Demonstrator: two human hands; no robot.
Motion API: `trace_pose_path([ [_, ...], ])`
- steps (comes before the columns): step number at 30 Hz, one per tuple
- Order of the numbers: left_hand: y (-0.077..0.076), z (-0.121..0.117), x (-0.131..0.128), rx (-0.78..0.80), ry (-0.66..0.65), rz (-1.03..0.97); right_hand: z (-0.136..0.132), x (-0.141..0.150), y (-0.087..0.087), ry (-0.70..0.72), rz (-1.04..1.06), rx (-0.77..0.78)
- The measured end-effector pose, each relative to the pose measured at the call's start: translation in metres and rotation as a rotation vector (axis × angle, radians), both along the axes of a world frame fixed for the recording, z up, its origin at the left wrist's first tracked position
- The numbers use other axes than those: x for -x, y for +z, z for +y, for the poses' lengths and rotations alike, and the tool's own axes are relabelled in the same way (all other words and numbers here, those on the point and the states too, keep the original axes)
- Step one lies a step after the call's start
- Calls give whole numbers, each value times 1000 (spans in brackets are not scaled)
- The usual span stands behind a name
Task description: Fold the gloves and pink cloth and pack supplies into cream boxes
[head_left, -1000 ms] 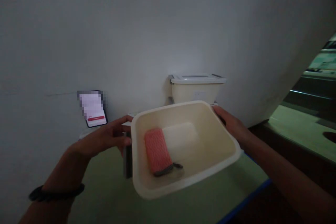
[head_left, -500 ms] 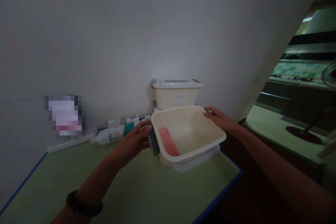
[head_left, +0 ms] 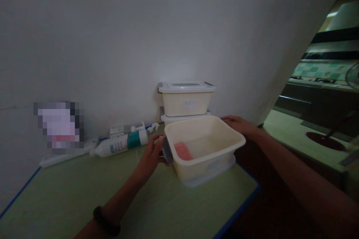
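Note:
A cream plastic storage box (head_left: 204, 140), its top uncovered, sits on a whitish lid (head_left: 209, 177) on the table. A pink textured piece (head_left: 183, 151), perhaps bubble wrap or cloth, lies inside at the left. My left hand (head_left: 153, 153) is closed around the grey latch (head_left: 167, 152) on the box's left side. At the far right side, my right hand (head_left: 238, 125) grips the box, its fingertips partly hidden behind the rim.
Two lidded cream boxes, the upper box (head_left: 186, 102) on the other, stand against the wall. At left lie a white pump bottle (head_left: 120, 145) and a long white object (head_left: 67, 155). The green table's blue edge (head_left: 238, 211) runs along the right.
The storage box has come down and tilts toward me less, so more of its front wall shows. My right hand has slid farther behind the rim. The view has shifted slightly.

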State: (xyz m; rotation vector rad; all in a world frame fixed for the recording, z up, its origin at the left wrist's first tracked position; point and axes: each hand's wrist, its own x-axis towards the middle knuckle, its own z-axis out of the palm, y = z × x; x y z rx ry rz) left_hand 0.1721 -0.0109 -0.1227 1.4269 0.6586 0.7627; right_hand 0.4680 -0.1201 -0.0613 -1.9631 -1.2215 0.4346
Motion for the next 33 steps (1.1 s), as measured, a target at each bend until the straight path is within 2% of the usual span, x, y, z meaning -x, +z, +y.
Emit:
trace_pose_path([
  [3,-7,-2,1,-99,120,6,6,3,13,-59,-176,-41],
  [7,-7,-5,17,-275,184,70,8,37,26,29,-361,-108],
  [13,-14,-6,77,-596,140,376,10,137,18,393,-556,-214],
  [16,-22,3,112,-725,133,540,12,188,12,482,-660,-291],
  [19,-27,17,137,-798,258,612,16,232,4,496,-823,-311],
  [22,-29,34,149,-823,387,621,29,265,-15,559,-865,-311],
  [25,-33,53,155,-914,486,590,55,283,-47,594,-756,-283],
  [28,-44,74,163,-971,606,583,87,285,-84,451,-632,-321],
  [31,-60,91,173,-952,610,608,107,280,-112,345,-514,-313],
  [33,-70,99,178,-912,558,627,109,275,-121,360,-464,-290],
])
